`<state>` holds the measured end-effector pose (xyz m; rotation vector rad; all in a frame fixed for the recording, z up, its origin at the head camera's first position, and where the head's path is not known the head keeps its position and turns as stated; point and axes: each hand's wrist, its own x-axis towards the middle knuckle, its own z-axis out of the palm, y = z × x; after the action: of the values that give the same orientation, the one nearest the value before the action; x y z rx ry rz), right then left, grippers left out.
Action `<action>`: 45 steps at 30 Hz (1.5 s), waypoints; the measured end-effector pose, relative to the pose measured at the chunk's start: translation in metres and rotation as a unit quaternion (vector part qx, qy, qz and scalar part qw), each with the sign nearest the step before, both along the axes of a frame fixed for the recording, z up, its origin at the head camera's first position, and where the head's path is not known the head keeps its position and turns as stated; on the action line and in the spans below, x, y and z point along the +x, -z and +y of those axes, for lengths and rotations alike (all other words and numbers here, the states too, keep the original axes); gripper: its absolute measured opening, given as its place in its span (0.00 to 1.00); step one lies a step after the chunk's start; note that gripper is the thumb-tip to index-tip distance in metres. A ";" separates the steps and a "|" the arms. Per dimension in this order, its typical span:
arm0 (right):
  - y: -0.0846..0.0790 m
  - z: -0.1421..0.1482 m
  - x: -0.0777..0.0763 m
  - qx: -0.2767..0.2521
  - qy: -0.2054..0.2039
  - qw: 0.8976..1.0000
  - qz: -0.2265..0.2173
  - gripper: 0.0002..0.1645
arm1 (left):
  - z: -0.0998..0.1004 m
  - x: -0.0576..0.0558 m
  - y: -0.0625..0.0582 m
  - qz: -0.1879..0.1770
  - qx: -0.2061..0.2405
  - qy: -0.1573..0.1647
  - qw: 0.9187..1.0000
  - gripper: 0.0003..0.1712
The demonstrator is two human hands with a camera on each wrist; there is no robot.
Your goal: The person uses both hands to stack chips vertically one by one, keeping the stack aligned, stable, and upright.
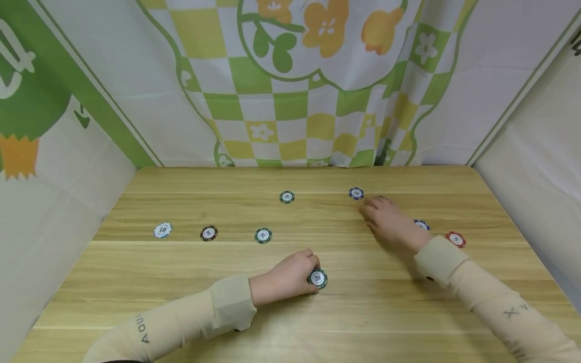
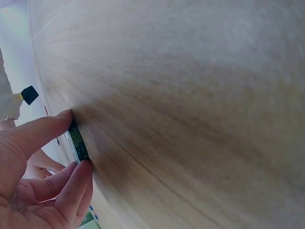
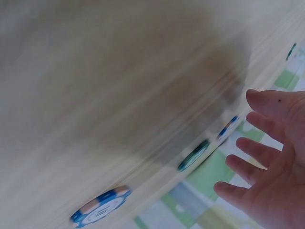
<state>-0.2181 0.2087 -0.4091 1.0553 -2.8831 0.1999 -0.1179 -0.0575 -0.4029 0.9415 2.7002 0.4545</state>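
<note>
In the head view my left hand [image 1: 288,276] pinches a green poker chip [image 1: 317,278] marked 20 at the front middle of the table. The left wrist view shows this green chip [image 2: 77,142] tilted on edge between thumb and fingertips, low at the wood. My right hand [image 1: 389,222] is over the right side of the table, its fingers spread and holding nothing in the right wrist view. Near it lie a blue chip [image 1: 356,193], another blue chip [image 1: 421,225] partly covered by the wrist, and a green chip [image 3: 194,155] mostly hidden by the hand in the head view.
On the wooden table [image 1: 363,322] lie a red chip [image 1: 456,239] at right, two green chips, one at the back [image 1: 287,197] and one mid-table [image 1: 263,235], a dark chip [image 1: 209,233] and a light blue chip [image 1: 163,230] at left. A patterned curtain [image 1: 290,106] hangs behind.
</note>
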 end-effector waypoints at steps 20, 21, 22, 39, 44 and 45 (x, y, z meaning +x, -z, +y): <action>-0.001 0.018 -0.023 -0.002 0.070 0.996 -0.058 0.21 | 0.001 -0.002 0.001 -0.002 -0.004 -0.002 1.000 0.20; -0.001 0.018 -0.023 -0.001 0.070 0.996 -0.058 0.21 | 0.000 -0.002 0.001 -0.004 -0.004 -0.002 1.000 0.20; 0.000 0.018 -0.023 0.001 0.070 0.996 -0.057 0.21 | 0.000 -0.002 0.002 -0.005 -0.003 -0.002 1.000 0.19; -0.001 0.020 -0.022 0.014 0.069 0.996 -0.050 0.21 | 0.000 -0.001 0.002 -0.010 0.000 -0.002 1.000 0.19; -0.004 0.021 -0.019 0.000 0.064 0.996 -0.054 0.20 | 0.000 -0.001 0.001 -0.007 0.000 0.000 1.000 0.19; -0.005 0.021 -0.019 -0.003 0.063 0.997 -0.054 0.19 | 0.000 -0.001 0.001 -0.006 0.000 0.000 1.000 0.19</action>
<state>-0.2370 0.2302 -0.4041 0.8828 -3.0308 0.2647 -0.1188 -0.0577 -0.4042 0.9364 2.6888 0.4587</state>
